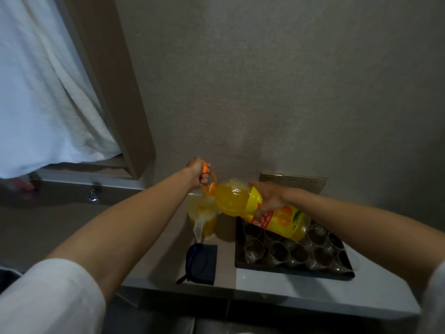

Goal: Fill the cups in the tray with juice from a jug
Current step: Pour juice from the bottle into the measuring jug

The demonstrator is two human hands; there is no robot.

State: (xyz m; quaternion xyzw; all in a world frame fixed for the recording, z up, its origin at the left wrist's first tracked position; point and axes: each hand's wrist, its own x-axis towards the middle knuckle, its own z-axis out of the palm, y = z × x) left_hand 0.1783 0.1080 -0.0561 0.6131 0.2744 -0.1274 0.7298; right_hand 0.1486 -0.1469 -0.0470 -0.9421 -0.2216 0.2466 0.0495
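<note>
Gripping the orange carry handle (209,180), the left hand (198,171) tips the smooth plastic juice bottle (255,208) over the clear jug (203,216). The right hand (268,197) clasps the bottle's label. The dark tray (293,273) of clear cups (252,248) sits right of the jug, near the table's front edge, with a dark pouch (201,263) beside it.

The large yellow plastic juice bottle (260,208) carries a red-and-yellow label (279,219) with an orange-fruit picture; its print is too small and blurred to read. Nothing else bears text.
</note>
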